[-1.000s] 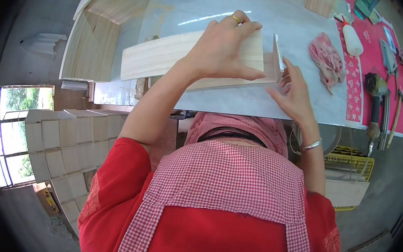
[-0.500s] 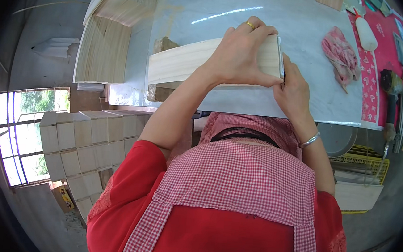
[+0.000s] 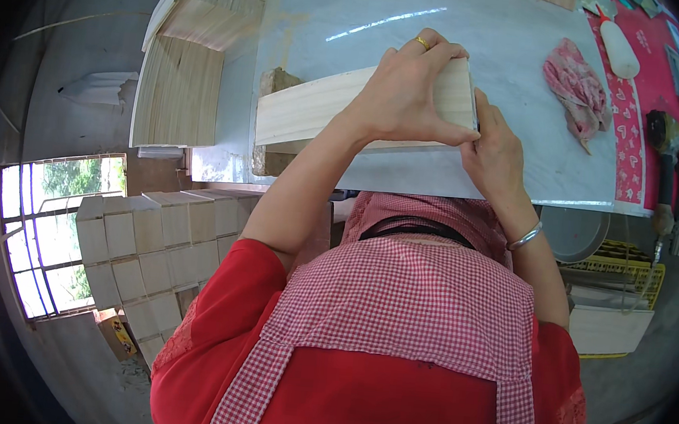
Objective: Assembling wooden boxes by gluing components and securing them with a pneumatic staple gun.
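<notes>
My widely spread left hand (image 3: 417,90) grips the pale, rectangular wooden piece (image 3: 308,107), whose long axis runs leftward from under it, while my half-curled right hand (image 3: 496,149) touches its right end, grip unclear.

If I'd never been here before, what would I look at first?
Maybe the long pale wooden piece in the upper middle, with the left hand spanning it and the right hand at its right end. Then the checked apron in the lower middle, and the bright pink cloth at the upper right.
</notes>
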Action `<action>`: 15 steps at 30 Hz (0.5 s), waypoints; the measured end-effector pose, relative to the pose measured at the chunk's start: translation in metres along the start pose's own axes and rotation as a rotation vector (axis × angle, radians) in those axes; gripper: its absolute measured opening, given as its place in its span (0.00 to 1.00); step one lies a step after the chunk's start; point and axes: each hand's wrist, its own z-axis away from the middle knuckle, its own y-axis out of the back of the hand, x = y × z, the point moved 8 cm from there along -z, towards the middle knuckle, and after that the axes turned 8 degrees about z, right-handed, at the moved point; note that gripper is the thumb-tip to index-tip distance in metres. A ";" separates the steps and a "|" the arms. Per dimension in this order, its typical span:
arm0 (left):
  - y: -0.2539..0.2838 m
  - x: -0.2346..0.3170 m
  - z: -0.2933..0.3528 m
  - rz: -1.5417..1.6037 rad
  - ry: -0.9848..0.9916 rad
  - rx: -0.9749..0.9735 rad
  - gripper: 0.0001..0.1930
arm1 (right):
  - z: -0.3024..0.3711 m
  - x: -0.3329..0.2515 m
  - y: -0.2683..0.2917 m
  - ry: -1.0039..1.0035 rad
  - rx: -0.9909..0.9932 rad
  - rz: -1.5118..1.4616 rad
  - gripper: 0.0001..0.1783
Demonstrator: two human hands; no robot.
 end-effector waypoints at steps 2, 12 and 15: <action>-0.001 0.000 0.000 0.002 0.005 -0.007 0.43 | 0.000 0.000 0.000 0.002 0.002 -0.001 0.39; -0.003 -0.001 0.000 -0.008 -0.002 -0.009 0.44 | 0.000 -0.001 0.000 -0.005 -0.008 -0.006 0.38; -0.003 0.000 -0.001 -0.011 -0.001 -0.008 0.44 | -0.001 0.002 -0.001 0.000 -0.009 -0.019 0.40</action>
